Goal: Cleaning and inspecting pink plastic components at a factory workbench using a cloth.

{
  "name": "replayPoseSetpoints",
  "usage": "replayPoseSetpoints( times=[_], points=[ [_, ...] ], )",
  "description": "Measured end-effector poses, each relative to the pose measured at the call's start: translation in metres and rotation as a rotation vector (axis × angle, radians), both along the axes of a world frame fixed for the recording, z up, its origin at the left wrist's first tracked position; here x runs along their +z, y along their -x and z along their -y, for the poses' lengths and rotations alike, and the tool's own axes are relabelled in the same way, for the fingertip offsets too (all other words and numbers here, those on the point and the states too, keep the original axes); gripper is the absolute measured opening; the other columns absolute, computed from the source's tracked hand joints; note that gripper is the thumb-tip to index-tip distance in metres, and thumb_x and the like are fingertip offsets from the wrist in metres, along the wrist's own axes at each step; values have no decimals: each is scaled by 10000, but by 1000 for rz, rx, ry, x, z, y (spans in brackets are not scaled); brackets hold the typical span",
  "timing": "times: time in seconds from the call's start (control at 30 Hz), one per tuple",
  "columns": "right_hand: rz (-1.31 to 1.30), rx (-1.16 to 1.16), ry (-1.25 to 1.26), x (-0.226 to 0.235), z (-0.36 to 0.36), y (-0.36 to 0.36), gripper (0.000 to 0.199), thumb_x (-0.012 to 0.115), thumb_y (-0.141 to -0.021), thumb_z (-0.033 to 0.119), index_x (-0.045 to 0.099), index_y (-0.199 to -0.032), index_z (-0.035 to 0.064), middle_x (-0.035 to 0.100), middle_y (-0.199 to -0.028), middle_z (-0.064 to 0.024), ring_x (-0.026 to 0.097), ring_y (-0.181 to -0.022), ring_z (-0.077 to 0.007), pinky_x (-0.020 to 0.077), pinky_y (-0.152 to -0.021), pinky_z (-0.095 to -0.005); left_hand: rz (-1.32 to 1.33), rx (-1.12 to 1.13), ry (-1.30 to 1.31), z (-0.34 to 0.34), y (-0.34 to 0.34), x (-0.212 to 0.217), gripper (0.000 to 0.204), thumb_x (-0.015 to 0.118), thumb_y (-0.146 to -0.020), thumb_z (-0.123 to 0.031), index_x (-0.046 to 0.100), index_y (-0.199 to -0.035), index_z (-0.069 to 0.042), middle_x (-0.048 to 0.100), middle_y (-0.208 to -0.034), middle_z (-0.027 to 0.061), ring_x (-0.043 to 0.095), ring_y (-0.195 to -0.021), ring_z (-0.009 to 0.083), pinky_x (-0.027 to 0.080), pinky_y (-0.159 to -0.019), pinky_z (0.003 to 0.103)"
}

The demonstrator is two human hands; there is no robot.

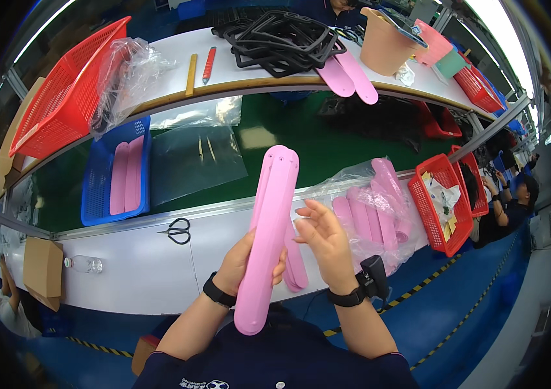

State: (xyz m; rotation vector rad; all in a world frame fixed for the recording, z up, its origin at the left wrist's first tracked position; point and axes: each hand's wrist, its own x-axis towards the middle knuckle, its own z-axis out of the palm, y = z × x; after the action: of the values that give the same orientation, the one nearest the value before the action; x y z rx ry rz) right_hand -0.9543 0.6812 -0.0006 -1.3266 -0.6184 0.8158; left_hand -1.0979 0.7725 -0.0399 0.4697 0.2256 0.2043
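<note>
My left hand [236, 262] is closed around a long, narrow pink plastic strip [267, 240] with rounded ends and small holes near its top. The strip stands tilted in front of me, and a second layer shows along its upper left edge. To its right, my right hand [328, 243] is raised with fingers loosely bent and apart, holding nothing that I can see. Behind the held strip, another pink piece [296, 262] lies on the white table [126, 272]. Several similar pink strips [369, 217] lie in a clear plastic bag [405, 253] at the right.
Black-handled scissors [178, 231], a bottle [84, 264] and a cardboard box [43, 269] are at left. A blue basket [87, 211] holds pink strips. Red baskets [440, 227] stand right. The upper shelf [178, 58] bears black frames [282, 42] and a red cutter [209, 65].
</note>
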Motion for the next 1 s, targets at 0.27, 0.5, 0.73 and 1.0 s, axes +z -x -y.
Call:
replayPoseSetpoints(
  times=[0.27, 0.5, 0.73, 1.0],
  points=[
    [-633, 205, 41, -22, 9, 3, 437, 458, -892, 127, 406, -1290, -47, 507, -1222, -206, 557, -1073, -272, 474, -909, -425, -238, 288, -552, -4, -4, 21, 438, 596, -815, -38, 443, -1222, 9, 577, -1095, 129, 604, -955, 201, 526, -784, 334],
    [-758, 274, -160, -19, 4, 4, 466, 423, -841, 71, 380, -1275, -92, 481, -1258, -235, 538, -1117, -320, 453, -946, -436, -148, 303, -283, -16, 7, 32, 445, 609, -796, -27, 423, -1196, 29, 571, -1079, 161, 638, -902, 252, 578, -719, 366],
    [-696, 181, -116, 6, 4, 18, 452, 413, -819, 19, 389, -1260, -78, 476, -1257, -247, 545, -1113, -304, 468, -944, -408, -232, 388, -351, -13, 20, 16, 381, 638, -802, -55, 422, -1111, 3, 555, -943, 108, 609, -770, 188, 565, -658, 352],
    [-290, 306, 158, 11, 10, 34, 278, 527, -932, 160, 552, -1141, -21, 626, -972, -102, 591, -837, -119, 491, -737, -261, -207, 364, -281, -6, 7, 27, 461, 685, -801, -123, 429, -1172, -27, 544, -999, 97, 582, -861, 174, 505, -771, 328]
  ],
)
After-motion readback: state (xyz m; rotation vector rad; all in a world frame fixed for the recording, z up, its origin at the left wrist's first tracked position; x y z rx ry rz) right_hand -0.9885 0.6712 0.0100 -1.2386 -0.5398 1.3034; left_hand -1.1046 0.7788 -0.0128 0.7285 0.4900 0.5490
